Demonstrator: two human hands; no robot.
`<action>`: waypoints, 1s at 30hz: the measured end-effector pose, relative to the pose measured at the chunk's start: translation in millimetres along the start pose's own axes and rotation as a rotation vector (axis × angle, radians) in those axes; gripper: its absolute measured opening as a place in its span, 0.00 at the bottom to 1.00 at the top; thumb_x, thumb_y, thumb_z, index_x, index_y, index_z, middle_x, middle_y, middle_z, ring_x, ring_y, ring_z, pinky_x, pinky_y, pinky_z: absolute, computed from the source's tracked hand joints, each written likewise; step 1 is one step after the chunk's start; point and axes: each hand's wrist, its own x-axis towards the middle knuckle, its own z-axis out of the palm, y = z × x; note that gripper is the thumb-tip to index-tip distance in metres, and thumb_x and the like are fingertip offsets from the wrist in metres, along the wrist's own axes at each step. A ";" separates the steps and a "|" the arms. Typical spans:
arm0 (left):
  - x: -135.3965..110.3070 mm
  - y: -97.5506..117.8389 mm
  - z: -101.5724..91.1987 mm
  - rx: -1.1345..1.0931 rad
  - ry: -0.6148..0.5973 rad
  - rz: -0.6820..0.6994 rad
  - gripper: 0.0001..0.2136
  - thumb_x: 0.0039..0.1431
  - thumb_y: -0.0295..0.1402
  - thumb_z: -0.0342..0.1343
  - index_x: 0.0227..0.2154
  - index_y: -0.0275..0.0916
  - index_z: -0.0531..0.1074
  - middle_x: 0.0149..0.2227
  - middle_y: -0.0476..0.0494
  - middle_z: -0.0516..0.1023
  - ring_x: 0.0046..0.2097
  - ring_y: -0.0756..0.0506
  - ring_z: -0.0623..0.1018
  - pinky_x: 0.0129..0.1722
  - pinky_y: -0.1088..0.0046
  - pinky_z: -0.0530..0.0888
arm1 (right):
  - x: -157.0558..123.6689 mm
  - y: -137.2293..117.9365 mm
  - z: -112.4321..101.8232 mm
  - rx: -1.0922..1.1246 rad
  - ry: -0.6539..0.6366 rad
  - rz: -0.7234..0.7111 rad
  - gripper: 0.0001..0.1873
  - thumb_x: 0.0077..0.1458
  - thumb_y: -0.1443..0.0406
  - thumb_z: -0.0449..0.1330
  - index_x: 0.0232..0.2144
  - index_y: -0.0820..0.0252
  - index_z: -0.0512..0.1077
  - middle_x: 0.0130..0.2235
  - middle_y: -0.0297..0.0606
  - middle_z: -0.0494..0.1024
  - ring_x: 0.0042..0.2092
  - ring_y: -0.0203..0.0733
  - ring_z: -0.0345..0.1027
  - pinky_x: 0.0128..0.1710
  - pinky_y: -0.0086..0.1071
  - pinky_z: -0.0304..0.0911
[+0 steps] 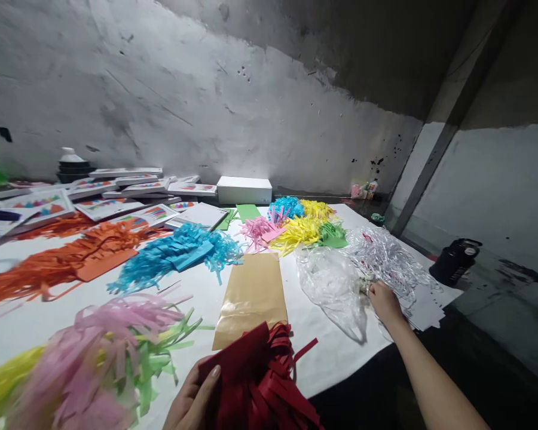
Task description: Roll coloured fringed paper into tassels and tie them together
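My left hand [192, 399] grips a bundle of red fringed paper [257, 382] at the near edge of the white table [327, 352]. Stretched out to the right, my right hand [384, 301] closes its fingers on crumpled clear plastic bags [376, 263]. A flat tan paper bag [253, 295] lies between the two hands. Piles of fringed paper lie around: orange [58, 263], blue [174, 254], pink with green [112, 352], and a yellow, pink, blue and green cluster [296, 224] farther back.
Flat boxes with colourful prints [116, 194] are stacked at the back left, beside a white box [244, 189] against the grey wall. A black bottle [455, 260] stands off the table's right side. White sheets [425, 307] lie under the plastic.
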 end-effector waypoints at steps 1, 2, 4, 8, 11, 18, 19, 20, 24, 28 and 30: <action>-0.5 0.7 0.6 -0.018 0.005 -0.003 0.25 0.44 0.49 0.71 0.45 0.45 0.76 0.45 0.47 0.84 0.48 0.32 0.81 0.42 0.63 0.81 | 0.0 1.4 -2.6 0.007 0.012 -0.005 0.10 0.64 0.59 0.60 0.39 0.62 0.74 0.42 0.36 0.78 0.43 0.39 0.74 0.46 0.40 0.70; -1.1 1.5 1.6 -0.043 0.011 -0.003 0.25 0.44 0.48 0.71 0.45 0.45 0.76 0.44 0.47 0.84 0.47 0.33 0.81 0.43 0.63 0.81 | -0.9 2.7 -6.0 0.017 0.024 -0.012 0.10 0.64 0.60 0.61 0.37 0.62 0.74 0.39 0.35 0.78 0.41 0.38 0.74 0.45 0.39 0.70; -2.8 2.8 4.3 -0.099 0.015 -0.003 0.25 0.45 0.45 0.71 0.47 0.44 0.76 0.42 0.47 0.85 0.46 0.34 0.82 0.44 0.62 0.80 | -9.0 1.0 -14.3 0.042 0.068 -0.029 0.07 0.63 0.64 0.60 0.35 0.62 0.75 0.37 0.37 0.78 0.39 0.39 0.74 0.44 0.37 0.69; -8.7 2.9 11.8 -0.175 -0.014 -0.006 0.22 0.50 0.44 0.69 0.47 0.41 0.77 0.43 0.42 0.84 0.46 0.35 0.82 0.47 0.61 0.79 | -70.1 -46.1 -27.5 0.136 0.251 -0.117 0.15 0.67 0.65 0.50 0.48 0.62 0.74 0.48 0.49 0.77 0.49 0.48 0.72 0.47 0.39 0.67; -19.4 2.5 18.8 -0.223 -0.023 -0.064 0.21 0.53 0.45 0.66 0.47 0.41 0.78 0.46 0.40 0.83 0.49 0.35 0.81 0.51 0.59 0.77 | -147.1 -121.1 -29.5 0.471 0.378 -0.693 0.13 0.65 0.65 0.55 0.51 0.58 0.73 0.42 0.41 0.79 0.42 0.43 0.74 0.42 0.33 0.70; -48.4 -1.6 14.6 -0.093 0.009 -0.072 0.16 0.50 0.47 0.66 0.37 0.43 0.84 0.45 0.41 0.84 0.55 0.31 0.76 0.59 0.59 0.72 | -224.7 -240.1 -22.2 0.620 0.511 -0.958 0.20 0.58 0.73 0.60 0.53 0.65 0.71 0.37 0.45 0.79 0.37 0.48 0.73 0.38 0.42 0.69; -49.5 -4.0 12.0 -0.103 0.008 -0.077 0.15 0.50 0.47 0.66 0.37 0.44 0.84 0.45 0.42 0.84 0.55 0.32 0.76 0.58 0.59 0.72 | -223.5 -241.1 -21.8 0.667 0.490 -0.949 0.18 0.57 0.75 0.59 0.51 0.63 0.72 0.36 0.42 0.79 0.36 0.46 0.72 0.39 0.42 0.69; -49.8 -6.6 10.0 -0.127 0.008 -0.081 0.16 0.49 0.46 0.67 0.39 0.44 0.83 0.45 0.42 0.84 0.55 0.32 0.76 0.58 0.59 0.73 | -221.9 -239.8 -21.6 0.724 0.449 -0.932 0.16 0.58 0.75 0.59 0.48 0.61 0.73 0.35 0.40 0.78 0.36 0.44 0.72 0.40 0.41 0.68; -46.7 -14.1 9.1 -0.241 -0.058 -0.105 0.22 0.50 0.47 0.68 0.48 0.46 0.80 0.45 0.40 0.83 0.52 0.34 0.78 0.54 0.60 0.75 | -216.3 -231.9 -26.5 1.000 0.139 -0.729 0.05 0.59 0.71 0.60 0.32 0.56 0.73 0.31 0.34 0.76 0.35 0.39 0.72 0.36 0.32 0.69; -43.3 -12.3 15.6 -0.275 -0.188 -0.096 0.21 0.57 0.48 0.63 0.50 0.42 0.78 0.41 0.39 0.83 0.45 0.37 0.80 0.49 0.61 0.76 | -208.3 -231.9 -38.3 1.181 -0.275 -0.601 0.09 0.60 0.66 0.62 0.27 0.56 0.73 0.31 0.33 0.77 0.33 0.38 0.74 0.33 0.28 0.70; -42.9 -9.7 18.9 -0.263 -0.202 -0.088 0.20 0.59 0.48 0.62 0.49 0.41 0.78 0.40 0.39 0.83 0.43 0.38 0.80 0.46 0.63 0.76 | -205.0 -232.0 -42.4 1.139 -0.200 -0.633 0.04 0.62 0.67 0.60 0.34 0.56 0.75 0.34 0.34 0.79 0.36 0.38 0.75 0.36 0.28 0.71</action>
